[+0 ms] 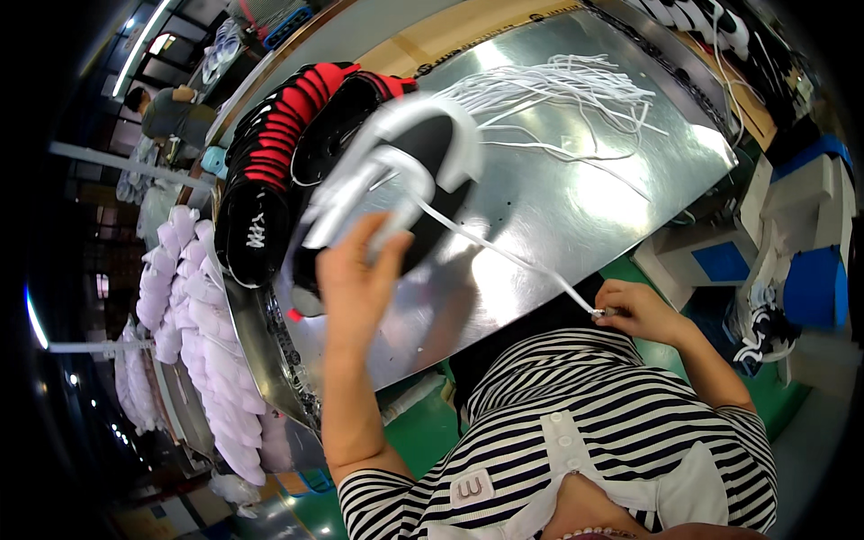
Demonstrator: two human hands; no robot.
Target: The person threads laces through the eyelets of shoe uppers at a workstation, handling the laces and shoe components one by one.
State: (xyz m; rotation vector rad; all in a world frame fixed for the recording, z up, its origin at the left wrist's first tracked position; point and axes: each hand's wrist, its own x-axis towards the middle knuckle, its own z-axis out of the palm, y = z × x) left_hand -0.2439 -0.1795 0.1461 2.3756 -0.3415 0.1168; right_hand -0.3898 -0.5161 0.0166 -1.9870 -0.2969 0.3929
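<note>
My left hand (364,270) has its thumb and fingers closed on the near side of a white and black shoe (450,148), which is smeared by motion above the metal table. A white shoelace (513,258) stretches from the shoe's opening down to my right hand (641,310). My right hand is closed near the table's front edge, pinching the lace end. A small metallic-looking bit shows at those fingertips, too small to name.
Loose white laces (576,85) lie heaped on the metal table (666,171). Red and black shoes (252,216) line its left side. Pale lilac shoe parts (202,333) hang in stacks farther left. Bins with blue patches (720,261) stand at right. Another person (175,117) is far back left.
</note>
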